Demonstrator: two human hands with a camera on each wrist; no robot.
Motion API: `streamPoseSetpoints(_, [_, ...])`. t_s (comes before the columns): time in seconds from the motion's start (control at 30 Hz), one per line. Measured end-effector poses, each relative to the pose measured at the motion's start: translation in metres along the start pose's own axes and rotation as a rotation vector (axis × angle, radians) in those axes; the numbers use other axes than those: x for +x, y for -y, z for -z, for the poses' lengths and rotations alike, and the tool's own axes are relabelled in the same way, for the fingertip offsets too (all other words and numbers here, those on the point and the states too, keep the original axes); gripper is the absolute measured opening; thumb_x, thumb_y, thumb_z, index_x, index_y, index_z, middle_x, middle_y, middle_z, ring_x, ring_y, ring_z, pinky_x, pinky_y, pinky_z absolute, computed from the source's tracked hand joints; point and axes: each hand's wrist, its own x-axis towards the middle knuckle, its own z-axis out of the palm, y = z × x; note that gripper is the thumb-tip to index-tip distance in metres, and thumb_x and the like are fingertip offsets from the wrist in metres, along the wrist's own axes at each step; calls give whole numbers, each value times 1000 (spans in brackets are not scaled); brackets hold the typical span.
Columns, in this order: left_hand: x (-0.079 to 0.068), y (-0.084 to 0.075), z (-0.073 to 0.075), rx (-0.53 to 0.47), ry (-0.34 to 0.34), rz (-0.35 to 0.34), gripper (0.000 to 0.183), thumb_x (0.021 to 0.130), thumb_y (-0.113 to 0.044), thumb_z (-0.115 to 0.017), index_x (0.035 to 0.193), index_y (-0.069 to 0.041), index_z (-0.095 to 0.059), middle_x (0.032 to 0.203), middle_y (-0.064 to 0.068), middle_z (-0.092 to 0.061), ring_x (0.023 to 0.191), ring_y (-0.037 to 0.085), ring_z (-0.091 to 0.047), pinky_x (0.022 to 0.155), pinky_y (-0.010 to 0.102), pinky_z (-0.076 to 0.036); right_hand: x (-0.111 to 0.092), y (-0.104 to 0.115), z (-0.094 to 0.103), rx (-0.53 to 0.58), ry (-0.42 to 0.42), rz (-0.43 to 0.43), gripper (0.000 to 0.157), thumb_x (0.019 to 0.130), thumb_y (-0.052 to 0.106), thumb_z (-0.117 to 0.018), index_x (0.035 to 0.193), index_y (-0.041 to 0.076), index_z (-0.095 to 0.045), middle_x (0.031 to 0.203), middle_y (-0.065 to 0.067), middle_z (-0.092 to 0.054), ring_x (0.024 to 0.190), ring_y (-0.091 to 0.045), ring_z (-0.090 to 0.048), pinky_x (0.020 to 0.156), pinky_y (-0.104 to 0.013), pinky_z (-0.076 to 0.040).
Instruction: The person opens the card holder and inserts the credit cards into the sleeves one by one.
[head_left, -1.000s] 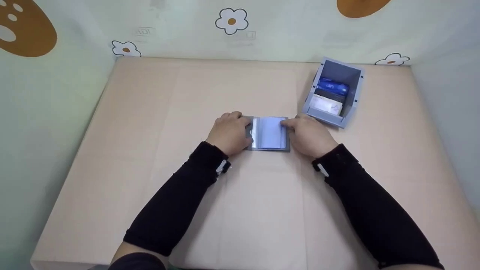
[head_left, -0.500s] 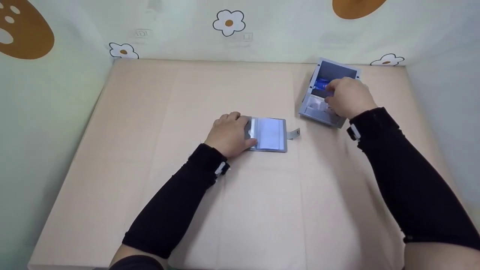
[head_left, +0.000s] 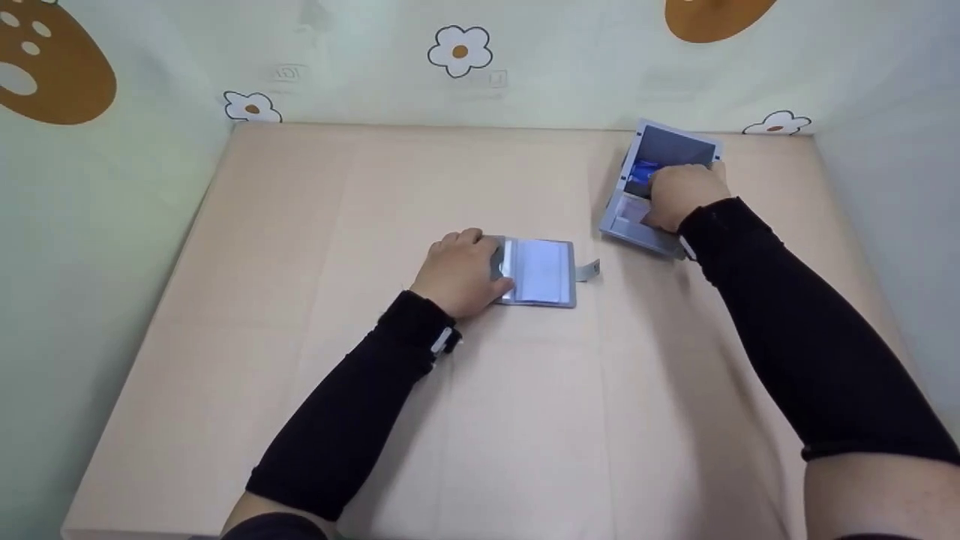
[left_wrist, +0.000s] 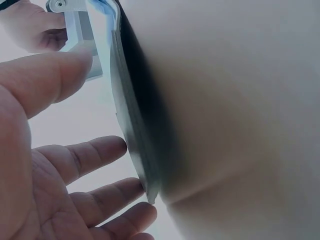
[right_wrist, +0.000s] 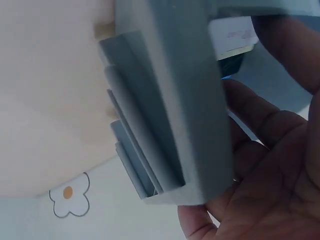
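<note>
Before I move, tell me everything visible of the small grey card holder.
The small grey rectangular card holder lies open on the beige table, its cover looking like smooth leather or plastic. Inside show a shiny strip, plastic-looking, and a bluish-white page to its right. A short grey strap with a round, snap-like fastener sticks out from its right edge. The left hand covers part of its left side, touching it.

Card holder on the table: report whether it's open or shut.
Open. The card holder lies spread, inner sleeves showing, its strap unfastened at one side, the left hand at the other.
</note>
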Motion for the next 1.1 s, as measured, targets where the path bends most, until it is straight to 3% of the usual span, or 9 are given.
streamPoseSetpoints(0.2, [0,-2,-1,0,4,-1,71,99,-54,-67,154,-14,-52,157,16,-51,145,38,-48,121,54,-38,5,2,-5,-18,12,-8,26,88,14,-66,98,-9,-70,106,-33,-72,101,-50,-62,113,-73,-29])
streamPoseSetpoints(0.37, [-1,-3,0,4,4,-2,70,99,-54,-67,154,-14,-52,157,16,-51,145,38,-47,122,54,-37,9,3,-8,-29,-1,-8,28,91,11,-63,106,-12,-68,109,-35,-70,97,-48,-63,104,-68,-35])
streamPoseSetpoints(0.53, [-3,-2,-1,3,-4,-4,70,98,-53,-68,154,-13,-53,156,16,-52,145,38,-47,121,54,-38,11,4,-9,-26,1,-3,25,94,7,-56,106,-12,-67,108,-34,-71,93,-45,-63,106,-69,-36])
streamPoseSetpoints(0.8, [-3,-2,-1,3,-21,-1,69,97,-53,-68,152,-14,-55,154,15,-54,141,38,-50,119,53,-40,18,2,-9,24,11,-4,25,91,7,-61,107,-12,-67,113,-36,-70,97,-45,-63,114,-73,-33])
streamPoseSetpoints(0.97, [-4,-3,0,-2,-13,10,69,98,-52,-68,154,-14,-53,156,15,-52,144,38,-48,121,53,-37,23,-1,-10,10,27,2,27,91,6,-59,109,-14,-66,115,-36,-69,99,-48,-61,101,-65,-42])
streamPoseSetpoints(1.1, [-4,-4,0,0,-8,17,70,98,-52,-68,154,-13,-53,157,16,-51,146,38,-46,122,53,-36,26,-1,-12,5,43,-8,27,92,5,-57,109,-13,-66,116,-36,-68,102,-48,-59,93,-59,-41])
